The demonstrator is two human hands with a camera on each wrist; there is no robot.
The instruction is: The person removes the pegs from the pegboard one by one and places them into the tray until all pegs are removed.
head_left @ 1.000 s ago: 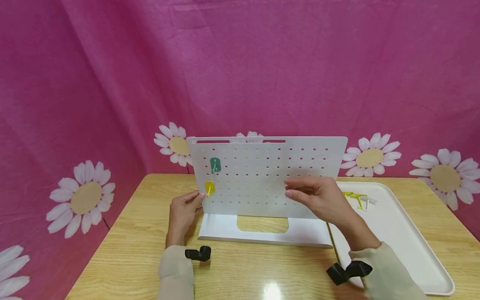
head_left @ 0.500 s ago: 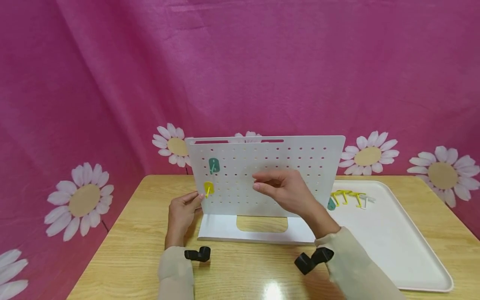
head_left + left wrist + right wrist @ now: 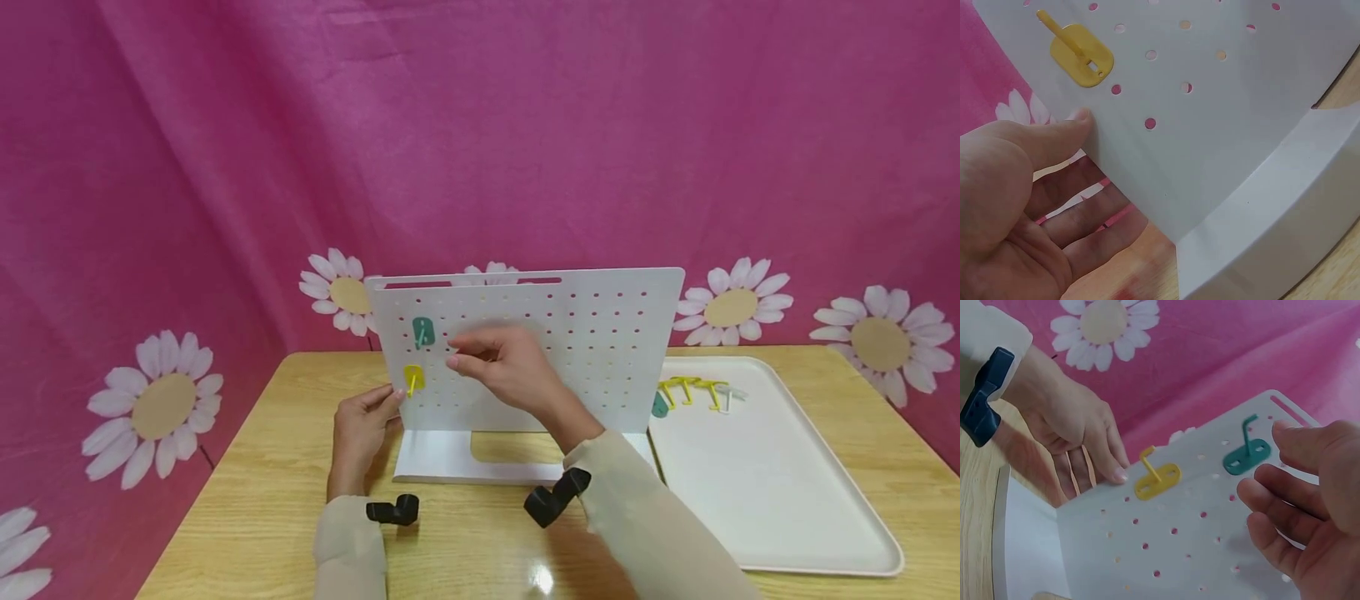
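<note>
A white pegboard (image 3: 600, 333) stands upright on its base. Near its left edge, a green hook (image 3: 423, 332) is mounted above a yellow hook (image 3: 414, 377). My left hand (image 3: 358, 433) grips the board's left edge, thumb on the front face just below the yellow hook (image 3: 1082, 56) and fingers behind. My right hand (image 3: 510, 371) hovers in front of the board, fingers loosely bent, with nothing between thumb and fingertips. In the right wrist view, its thumb and fingers (image 3: 1285, 500) lie close beside the green hook (image 3: 1247, 456).
To the right, a white tray (image 3: 787, 483) lies on the wooden table (image 3: 247, 500). Several yellow hooks (image 3: 684, 383), a white hook (image 3: 726, 398) and a green hook (image 3: 660, 405) are at its far left. A pink flowered cloth (image 3: 480, 133) hangs behind the board.
My right hand has moved left across the front of the board, from its right half to near the mounted green hook. The left hand has kept its grip on the edge.
</note>
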